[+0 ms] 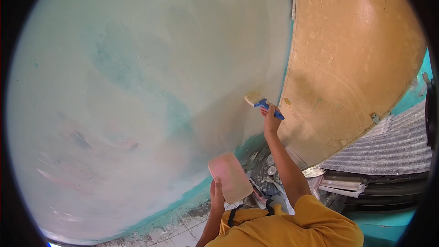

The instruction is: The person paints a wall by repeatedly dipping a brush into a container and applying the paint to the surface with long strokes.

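Note:
My right hand [270, 115] is closed round the blue handle of a paintbrush [260, 102], whose pale bristles point up and left close to the wall [206, 64]. Whether the bristles touch the wall I cannot tell. My left hand [217, 192] grips the left edge of a pinkish rectangular tray [230, 177], thumb on its face, low in front of my body. The wall carries a pale greyish coat with uneven teal and brownish patches, and a teal strip [183, 199] runs along its bottom.
An orange-tan door panel [347, 64] with a hinge [293, 3] adjoins the wall on the right. Corrugated sheets [388, 146] are stacked at the lower right. Debris and a small white round item [271, 170] lie on the floor beside pale tiles [185, 238].

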### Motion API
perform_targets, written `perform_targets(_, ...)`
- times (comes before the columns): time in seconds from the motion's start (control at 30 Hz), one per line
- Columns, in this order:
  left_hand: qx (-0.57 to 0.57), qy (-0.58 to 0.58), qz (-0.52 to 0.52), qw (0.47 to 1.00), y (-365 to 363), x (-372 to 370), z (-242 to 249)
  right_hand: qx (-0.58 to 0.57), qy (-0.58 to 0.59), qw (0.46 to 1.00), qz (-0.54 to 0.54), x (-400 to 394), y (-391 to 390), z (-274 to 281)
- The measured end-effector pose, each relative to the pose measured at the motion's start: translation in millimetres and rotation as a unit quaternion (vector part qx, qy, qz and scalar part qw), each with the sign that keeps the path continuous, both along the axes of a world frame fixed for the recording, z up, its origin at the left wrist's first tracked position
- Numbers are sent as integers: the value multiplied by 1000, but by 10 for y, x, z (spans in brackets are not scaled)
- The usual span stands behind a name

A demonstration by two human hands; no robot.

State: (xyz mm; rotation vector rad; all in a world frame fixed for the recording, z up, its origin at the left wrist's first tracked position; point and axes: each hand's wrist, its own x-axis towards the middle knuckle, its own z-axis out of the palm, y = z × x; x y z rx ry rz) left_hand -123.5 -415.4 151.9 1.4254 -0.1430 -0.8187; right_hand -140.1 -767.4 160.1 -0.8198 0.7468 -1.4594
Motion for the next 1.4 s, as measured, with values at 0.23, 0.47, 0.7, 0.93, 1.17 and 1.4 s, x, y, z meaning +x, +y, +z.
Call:
perform_targets(0.23,-37,15,-18,999,-1,27,-11,-120,65,990,33,21,-48,1907)
perform_targets(0.47,-70,50,-12,996,40,15,-97,-259,-58,962,65,49,51,3704)
perform_targets(0.7,-58,10,-1,998,126,19,-195,-68,-117,990,35,250,88,1333)
perform_targets(0.93,-8,-2,-5,1000,128,0,-173,30,48,997,57,10,237,257)
perform_targets(1.17,-38,18,1,999,131,-106,5,-188,3,981,44,102,168,2879)
perform_targets(1.4,-43,34,1,999,165,-117,-176,-236,-89,967,45,256,287,3016)
